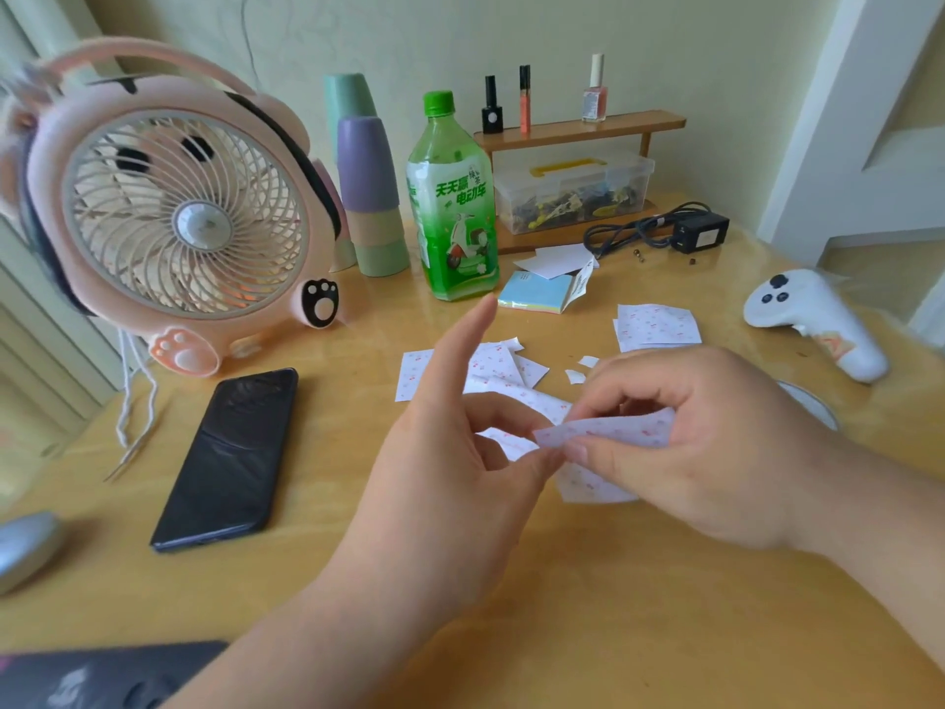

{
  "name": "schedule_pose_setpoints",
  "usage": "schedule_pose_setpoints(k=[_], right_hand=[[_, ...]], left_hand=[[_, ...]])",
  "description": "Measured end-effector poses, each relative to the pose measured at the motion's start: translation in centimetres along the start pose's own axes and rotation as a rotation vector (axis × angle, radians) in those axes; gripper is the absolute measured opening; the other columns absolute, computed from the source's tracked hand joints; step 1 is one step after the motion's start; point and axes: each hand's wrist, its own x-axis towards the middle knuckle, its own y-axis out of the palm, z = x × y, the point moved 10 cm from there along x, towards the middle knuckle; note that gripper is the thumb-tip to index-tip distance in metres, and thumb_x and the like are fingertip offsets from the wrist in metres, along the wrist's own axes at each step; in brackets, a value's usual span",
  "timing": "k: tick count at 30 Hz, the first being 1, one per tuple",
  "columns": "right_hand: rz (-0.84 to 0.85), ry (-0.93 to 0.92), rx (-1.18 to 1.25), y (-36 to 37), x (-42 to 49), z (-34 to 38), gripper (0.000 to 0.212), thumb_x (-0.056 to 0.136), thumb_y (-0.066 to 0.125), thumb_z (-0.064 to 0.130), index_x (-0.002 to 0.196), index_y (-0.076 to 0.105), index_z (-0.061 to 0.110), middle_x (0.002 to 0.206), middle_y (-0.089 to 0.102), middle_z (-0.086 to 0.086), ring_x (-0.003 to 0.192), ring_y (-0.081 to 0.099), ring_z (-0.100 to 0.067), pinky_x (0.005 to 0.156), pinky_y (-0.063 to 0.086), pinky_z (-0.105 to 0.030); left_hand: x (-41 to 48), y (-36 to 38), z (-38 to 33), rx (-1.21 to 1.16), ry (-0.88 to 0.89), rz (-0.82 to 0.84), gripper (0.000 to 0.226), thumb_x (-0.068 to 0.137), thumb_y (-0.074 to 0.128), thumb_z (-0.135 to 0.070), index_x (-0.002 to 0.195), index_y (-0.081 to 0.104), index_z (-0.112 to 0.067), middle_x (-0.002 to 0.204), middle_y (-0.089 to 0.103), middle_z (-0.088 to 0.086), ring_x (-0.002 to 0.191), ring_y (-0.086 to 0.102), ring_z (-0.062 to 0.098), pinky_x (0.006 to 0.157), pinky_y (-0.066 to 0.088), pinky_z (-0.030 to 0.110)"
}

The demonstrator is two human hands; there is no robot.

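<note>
Left hand [450, 452] and right hand [716, 452] pinch a paper strip [619, 432] over the worktop [562, 606].
Clear box [572, 197] behind holds dark bits, perhaps clips; bare worktop toward the near edge.

1. There was one fan [189, 222], one phone [230, 458], one bottle [452, 197].
2. Cups [368, 186] stood in two stacks.
3. Three polish vials [492, 115] stood on one shelf [629, 122].
4. There was one box [572, 189], one adapter [700, 230], one controller [813, 319].
5. Two hands [716, 452] held one strip [613, 432].
</note>
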Motion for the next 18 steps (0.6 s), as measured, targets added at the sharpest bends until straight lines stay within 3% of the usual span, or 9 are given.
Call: schedule_pose_setpoints(k=[4,9,13,18], right_hand=[[-0.068,-0.100,-0.040,-0.4,0.0,1.0,0.008,0.080,0.075,0.033,0.073,0.075,0.031,0.081,0.068,0.010,0.080,0.065,-0.018,0.069,0.051,-0.038],[-0.101,-0.348,-0.228,-0.4,-0.9,4.1,0.013,0.087,0.067,0.022,0.078,0.077,0.022,0.078,0.061,0.012,0.079,0.059,-0.012,0.066,0.045,-0.023],[-0.104,-0.498,-0.378,0.2,-1.6,5.4,0.016,0.089,0.068,0.008,0.075,0.075,0.011,0.076,0.060,0.002,0.075,0.051,-0.017,0.062,0.042,-0.031],[-0.080,-0.558,-0.408,1.1,-1.6,5.8,0.018,0.093,0.066,0.007,0.078,0.076,0.007,0.077,0.059,-0.001,0.075,0.048,-0.021,0.062,0.042,-0.036]], left_hand=[[0.0,0.1,0.1,0.019,-0.002,0.016,0.097,0.087,0.076,-0.007,0.135,0.023,-0.072,0.087,0.073,-0.013,0.047,0.057,0.018,0.049,0.050,0.028],[0.3,0.2,1.1,-0.198,-0.110,0.060,0.102,0.086,0.056,0.012,0.150,0.011,-0.053,0.087,0.077,-0.008,0.043,0.056,0.022,0.043,0.039,0.026],[0.3,-0.3,2.0,-0.414,-0.219,-0.033,0.099,0.076,0.053,0.002,0.153,0.016,-0.047,0.079,0.077,0.010,0.039,0.050,0.023,0.042,0.031,0.024],[0.2,-0.4,3.1,-0.517,-0.328,-0.090,0.084,0.090,0.042,0.007,0.151,0.021,-0.047,0.080,0.077,0.015,0.044,0.057,0.027,0.041,0.029,0.025]])
